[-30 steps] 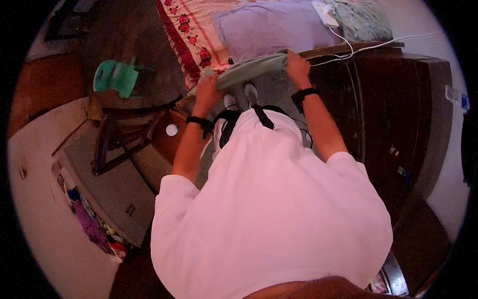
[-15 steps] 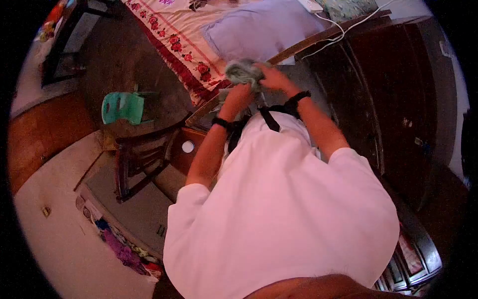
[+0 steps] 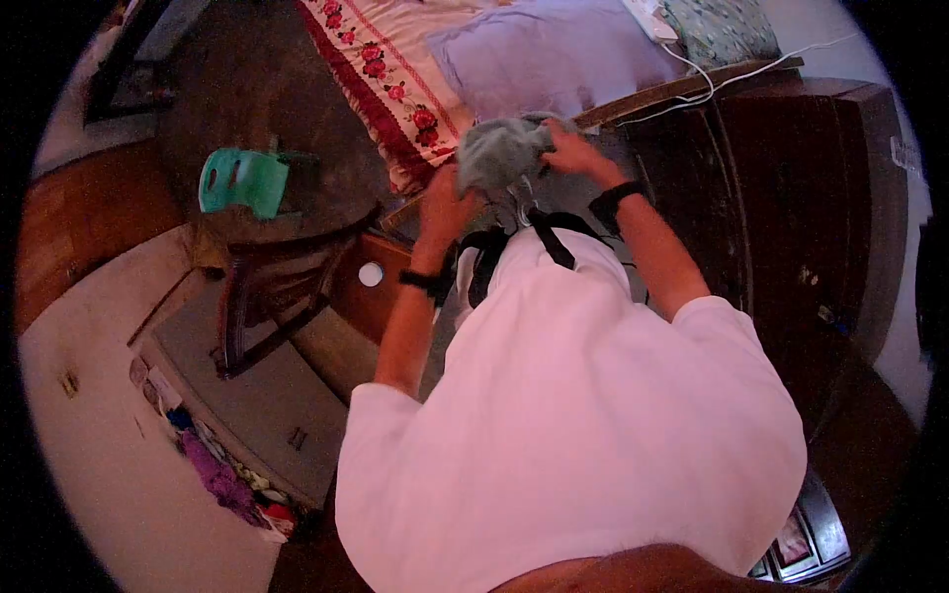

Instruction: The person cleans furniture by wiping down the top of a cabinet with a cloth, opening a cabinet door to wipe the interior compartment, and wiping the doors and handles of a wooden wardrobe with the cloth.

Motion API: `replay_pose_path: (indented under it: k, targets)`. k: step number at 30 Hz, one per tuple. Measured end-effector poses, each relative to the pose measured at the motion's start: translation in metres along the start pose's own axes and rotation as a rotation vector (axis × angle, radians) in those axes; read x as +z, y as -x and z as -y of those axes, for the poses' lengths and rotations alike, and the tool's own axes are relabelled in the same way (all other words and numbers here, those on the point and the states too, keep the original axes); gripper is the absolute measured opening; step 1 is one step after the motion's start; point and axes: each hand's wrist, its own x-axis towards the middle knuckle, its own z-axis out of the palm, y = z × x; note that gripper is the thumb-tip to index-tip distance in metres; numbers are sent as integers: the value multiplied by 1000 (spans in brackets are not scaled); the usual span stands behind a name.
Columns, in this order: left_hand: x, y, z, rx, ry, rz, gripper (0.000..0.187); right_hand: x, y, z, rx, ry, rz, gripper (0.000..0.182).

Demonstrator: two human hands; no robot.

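Observation:
A grey-green cloth (image 3: 504,153) is spread between my hands in front of my body, close to the corner of the bed. My right hand (image 3: 581,158) has its fingers closed on the cloth's right edge. At the lower left edge of the cloth is my left hand (image 3: 447,212), with fingers bent in against the fabric; their tips are partly hidden. Dark bands circle both wrists. Just below the cloth, thin pale hooks (image 3: 526,193) show near dark straps at my waist; what they belong to is hard to make out.
The bed (image 3: 415,89) carries a flowered sheet, a lavender pillow (image 3: 554,59) and a white power strip (image 3: 650,20) with a cord. A green plastic chair (image 3: 242,183) and a dark wooden chair (image 3: 272,296) stand left. Dark wooden furniture (image 3: 801,198) is at right.
The cloth has gone from a bunched roll to a wider, opened-out shape. My hands have moved apart, the left one leftward and down, the right one rightward. The view has shifted slightly.

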Motion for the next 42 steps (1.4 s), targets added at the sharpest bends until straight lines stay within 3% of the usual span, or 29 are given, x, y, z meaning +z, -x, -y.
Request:
replay_pose_path:
  k: [3, 4, 5, 8, 11, 13, 15, 21, 28, 30, 34, 36, 37, 39, 41, 42]
  targets:
    - [-24, 22, 44, -61, -139, -185, 47, 24, 4, 31, -112, 64, 60, 75]
    - [-25, 27, 54, -61, -236, -268, 48, 30, 10, 42, -103, 249, -32, 75]
    - [-20, 32, 60, -58, -242, -258, 48, 34, 16, 53, -93, 434, -126, 74]
    - [-4, 22, 58, 6, -222, -164, 46, 47, 10, 57, -1, 493, -202, 69]
    - [21, 4, 38, 172, -213, -47, 46, 38, 20, 52, -89, 424, -249, 64]
    - [42, -16, 26, 417, -320, 21, 53, 35, 25, 40, -59, 451, -211, 63]
    - [69, -38, 12, 458, -328, 29, 56, 20, 24, 23, -47, 468, -183, 62]
    - [140, -108, -46, 591, -334, 209, 71, -53, 14, -52, 75, 379, -204, 59]
    - [210, -184, -101, 716, -504, 185, 66, -135, 2, -117, 210, 260, -369, 56]
    - [230, -195, -121, 599, -507, 92, 64, -133, 13, -129, 244, 237, -378, 54]
    - [272, -220, -115, 524, -438, 138, 63, -126, 14, -132, 316, 179, -489, 54]
    - [279, -223, -107, 495, -622, 217, 65, -116, 19, -119, 295, 87, -624, 47]
    - [269, -220, -114, 513, -620, 230, 65, -116, 22, -110, 349, -5, -582, 45]
    - [245, -209, -123, 808, -874, 221, 69, -107, 31, -96, 405, -63, -600, 48]
    - [231, -197, -115, 822, -736, 248, 72, -98, 51, -81, 448, -221, -579, 51]
    - [233, -186, -117, 817, -583, 262, 74, -65, 47, -95, 323, -306, -747, 50]
